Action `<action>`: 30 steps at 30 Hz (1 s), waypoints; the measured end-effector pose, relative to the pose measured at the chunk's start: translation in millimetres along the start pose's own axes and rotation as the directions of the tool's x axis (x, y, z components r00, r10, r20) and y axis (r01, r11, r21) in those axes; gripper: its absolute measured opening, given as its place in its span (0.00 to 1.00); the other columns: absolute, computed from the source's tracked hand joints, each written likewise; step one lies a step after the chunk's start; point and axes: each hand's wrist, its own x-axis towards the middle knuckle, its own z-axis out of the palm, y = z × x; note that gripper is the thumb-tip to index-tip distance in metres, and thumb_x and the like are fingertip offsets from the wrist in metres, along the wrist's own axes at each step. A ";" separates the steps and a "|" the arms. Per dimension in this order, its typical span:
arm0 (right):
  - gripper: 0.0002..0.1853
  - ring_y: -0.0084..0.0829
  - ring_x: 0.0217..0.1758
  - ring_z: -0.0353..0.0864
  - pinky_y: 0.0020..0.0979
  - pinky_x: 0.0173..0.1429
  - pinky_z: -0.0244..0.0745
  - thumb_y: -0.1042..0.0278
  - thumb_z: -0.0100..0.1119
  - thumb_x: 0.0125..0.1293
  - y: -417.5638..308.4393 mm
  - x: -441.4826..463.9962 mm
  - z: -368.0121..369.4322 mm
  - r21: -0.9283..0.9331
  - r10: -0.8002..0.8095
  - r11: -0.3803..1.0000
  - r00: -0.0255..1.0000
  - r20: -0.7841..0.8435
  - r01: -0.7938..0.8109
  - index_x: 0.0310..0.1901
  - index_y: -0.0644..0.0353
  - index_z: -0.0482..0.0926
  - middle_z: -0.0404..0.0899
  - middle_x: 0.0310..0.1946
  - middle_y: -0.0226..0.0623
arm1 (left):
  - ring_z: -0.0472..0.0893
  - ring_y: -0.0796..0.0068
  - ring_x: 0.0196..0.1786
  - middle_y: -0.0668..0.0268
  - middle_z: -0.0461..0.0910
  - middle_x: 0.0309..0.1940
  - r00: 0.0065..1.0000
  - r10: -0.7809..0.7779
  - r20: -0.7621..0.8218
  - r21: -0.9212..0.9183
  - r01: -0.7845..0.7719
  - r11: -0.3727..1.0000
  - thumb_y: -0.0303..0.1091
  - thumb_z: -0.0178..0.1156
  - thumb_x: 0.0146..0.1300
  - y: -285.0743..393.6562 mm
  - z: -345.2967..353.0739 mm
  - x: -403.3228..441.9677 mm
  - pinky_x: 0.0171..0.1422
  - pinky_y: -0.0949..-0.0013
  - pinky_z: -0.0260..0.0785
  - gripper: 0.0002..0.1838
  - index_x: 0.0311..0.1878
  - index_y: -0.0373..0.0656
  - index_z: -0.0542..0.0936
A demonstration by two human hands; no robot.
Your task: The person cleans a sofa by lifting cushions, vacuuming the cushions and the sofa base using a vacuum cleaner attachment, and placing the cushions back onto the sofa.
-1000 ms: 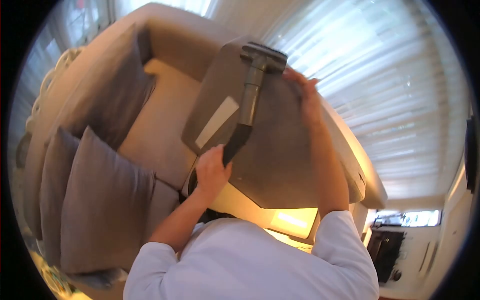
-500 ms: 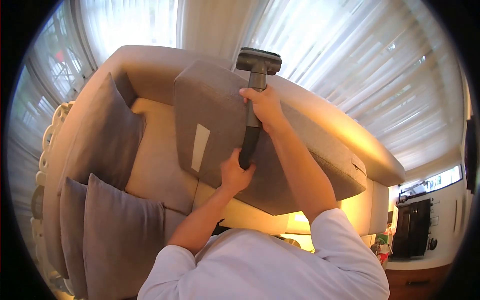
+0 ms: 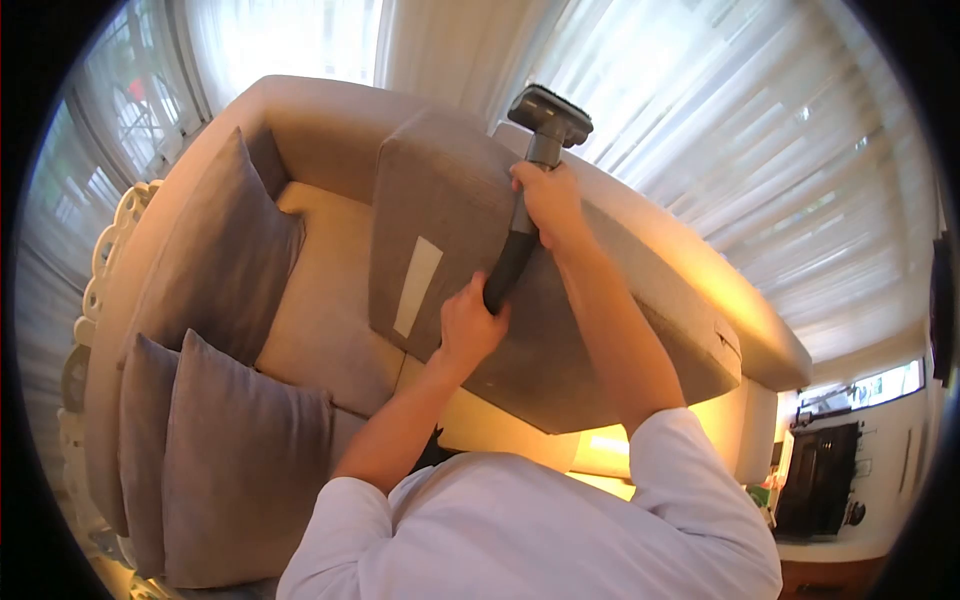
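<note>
A wand (image 3: 523,220) slants at upper centre across a cushion (image 3: 440,195). The right hand (image 3: 553,205) grips its tube (image 3: 544,151) below the head (image 3: 552,115); the left hand (image 3: 474,318) clasps the dark lower end (image 3: 511,268). Probably light, stiff, best held mid-tube.

Room over seat (image 3: 325,280) btwn pillows (image 3: 245,460) & cushion (image 3: 450,210), w/ obstacles: vac tube (image 3: 513,260) in front, backrest (image 3: 680,265) behind.

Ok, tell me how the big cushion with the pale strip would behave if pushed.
The cushion likely keeps its shape, given its flat faces and defined edges. Being thick, it may feel bulky. Seemingly propped against the backrest, it could slide or tip.
</note>
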 end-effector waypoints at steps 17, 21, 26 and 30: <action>0.40 0.49 0.72 0.73 0.43 0.73 0.66 0.36 0.65 0.65 30.1 67.5 -28.9 -0.683 -0.292 0.520 0.858 0.422 0.513 0.70 0.56 0.74 0.75 0.65 0.55 | 0.83 0.63 0.30 0.56 0.81 0.26 0.901 -0.418 -0.118 -0.202 0.390 0.898 0.48 0.71 0.61 -95.6 -98.6 -19.7 0.38 0.60 0.74 0.20 0.42 0.40 0.81; 0.45 0.48 0.69 0.74 0.42 0.74 0.66 0.27 0.63 0.61 29.8 77.1 -31.1 -0.761 -0.224 0.410 0.865 0.450 0.502 0.73 0.49 0.72 0.77 0.64 0.49 | 0.83 0.63 0.32 0.55 0.82 0.27 0.834 -0.547 -0.068 -0.149 0.534 0.832 0.39 0.67 0.59 -203.0 -78.1 -88.1 0.40 0.59 0.74 0.15 0.45 0.41 0.82; 0.40 0.45 0.74 0.69 0.42 0.77 0.61 0.35 0.66 0.64 44.3 106.8 -53.6 -0.620 -0.207 0.659 0.895 0.395 0.426 0.72 0.52 0.74 0.72 0.67 0.50 | 0.84 0.62 0.36 0.54 0.83 0.29 0.583 -0.813 0.013 -0.055 0.812 0.581 0.38 0.67 0.55 -317.0 -77.6 -231.5 0.46 0.59 0.75 0.19 0.49 0.41 0.83; 0.32 0.42 0.76 0.65 0.38 0.80 0.56 0.47 0.64 0.70 41.8 102.9 -39.9 -0.552 -0.152 0.759 0.918 0.366 0.345 0.71 0.54 0.75 0.68 0.71 0.51 | 0.86 0.54 0.36 0.53 0.85 0.31 0.648 -0.745 -0.157 -0.010 0.754 0.657 0.37 0.67 0.55 -277.0 -112.4 -222.9 0.45 0.58 0.76 0.18 0.48 0.41 0.83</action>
